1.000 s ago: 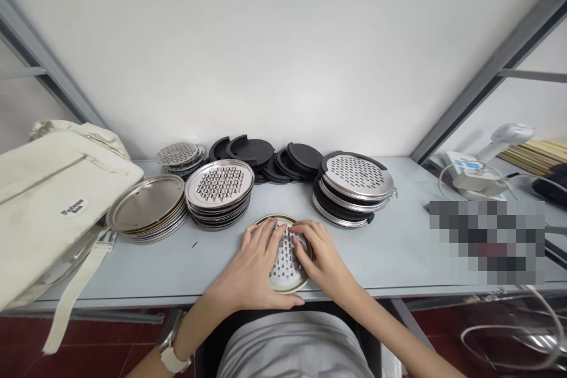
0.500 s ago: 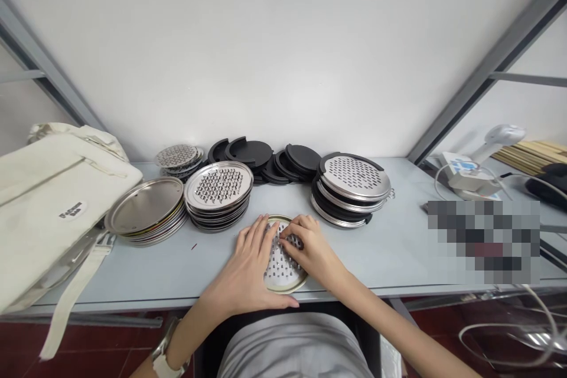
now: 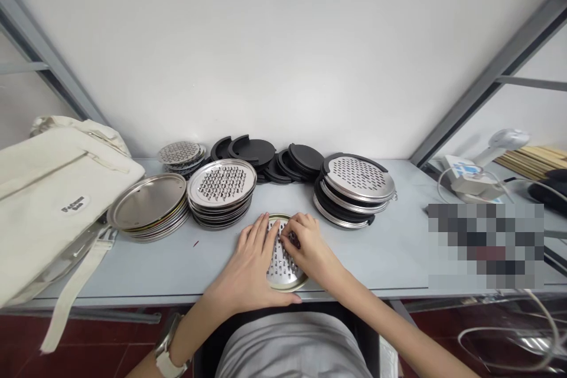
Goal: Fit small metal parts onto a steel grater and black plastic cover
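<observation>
A person's bare right hand (image 3: 312, 242) brings its thumb and fingertips together over the face of a round, silver-coloured metal grater disc with a gold-toned rim (image 3: 283, 279); whether anything is pinched between those fingertips cannot be told; the bare left hand (image 3: 245, 269) lies unclenched along the disc's left side, fingers extended together and thumb spread toward the near edge, steadying rather than gripping; the disc rests near the front edge of a pale grey tabletop (image 3: 385, 260), between the two hands; a wristwatch with a white band (image 3: 168, 361) circles the left wrist; beyond the left hand rises a stack of round, silver metal grater plates with raised teeth (image 3: 224, 186), just beside a stack of smooth, round, silver metal plates (image 3: 148, 204); behind them sits a pile of smaller, perforated, grey metal discs (image 3: 178, 153); round, matte black pieces with partial raised rims (image 3: 306, 157) lie overlapping along the white wall (image 3: 283, 41); to their right, perforated silver discs are stacked with black holders (image 3: 358, 177); a cream fabric bag with a dangling strap (image 3: 57, 189) leans in at far left; at far right stand a white device with a rounded head (image 3: 505, 140) and a pixelated patch (image 3: 487, 245) masking part of the tabletop.
</observation>
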A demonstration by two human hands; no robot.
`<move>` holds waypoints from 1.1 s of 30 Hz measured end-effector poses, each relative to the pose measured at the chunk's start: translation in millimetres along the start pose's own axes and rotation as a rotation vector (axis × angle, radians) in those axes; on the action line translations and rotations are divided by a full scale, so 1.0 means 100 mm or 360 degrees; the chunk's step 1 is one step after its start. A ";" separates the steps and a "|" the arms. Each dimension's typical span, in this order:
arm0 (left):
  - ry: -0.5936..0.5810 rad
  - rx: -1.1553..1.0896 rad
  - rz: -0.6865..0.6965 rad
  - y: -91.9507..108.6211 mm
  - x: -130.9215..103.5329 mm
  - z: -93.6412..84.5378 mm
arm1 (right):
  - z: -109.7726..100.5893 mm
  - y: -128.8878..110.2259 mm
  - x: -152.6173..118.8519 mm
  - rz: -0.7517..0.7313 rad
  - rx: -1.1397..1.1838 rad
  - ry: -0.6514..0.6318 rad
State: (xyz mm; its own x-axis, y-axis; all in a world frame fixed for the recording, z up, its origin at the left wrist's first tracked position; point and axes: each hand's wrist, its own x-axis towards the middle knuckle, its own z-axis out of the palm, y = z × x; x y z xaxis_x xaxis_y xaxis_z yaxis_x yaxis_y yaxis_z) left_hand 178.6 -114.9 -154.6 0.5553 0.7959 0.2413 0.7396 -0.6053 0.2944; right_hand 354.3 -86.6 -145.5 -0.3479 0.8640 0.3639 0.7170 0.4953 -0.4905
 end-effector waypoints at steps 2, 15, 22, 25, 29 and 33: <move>0.0003 0.0001 0.0000 0.00 0.00 0.00 | -0.01 -0.02 -0.01 -0.0001 0.0029 0.0011; 0.0007 -0.0006 -0.0038 0.01 0.01 0.00 | 0.04 -0.04 0.00 -0.0047 -0.0082 -0.0072; 0.0027 -0.0028 -0.0059 0.03 0.02 -0.02 | 0.07 -0.02 0.01 -0.0052 -0.0130 -0.0118; 0.0036 -0.0029 -0.0060 0.03 0.02 -0.01 | 0.07 -0.02 0.01 -0.0063 -0.0136 -0.0127; 0.0070 -0.0046 -0.0042 0.03 0.02 0.00 | 0.05 -0.02 0.03 -0.0075 -0.0123 -0.0147; 0.0061 -0.0045 -0.0055 0.03 0.02 0.00 | 0.03 -0.02 0.03 -0.0078 -0.0136 -0.0181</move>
State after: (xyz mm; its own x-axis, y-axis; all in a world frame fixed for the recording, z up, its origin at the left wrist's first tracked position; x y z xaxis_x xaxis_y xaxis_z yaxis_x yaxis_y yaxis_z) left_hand 182.1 -115.2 -152.8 0.5142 0.8156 0.2654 0.7469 -0.5779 0.3289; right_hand 349.9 -84.8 -145.4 -0.4465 0.8460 0.2914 0.7446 0.5319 -0.4034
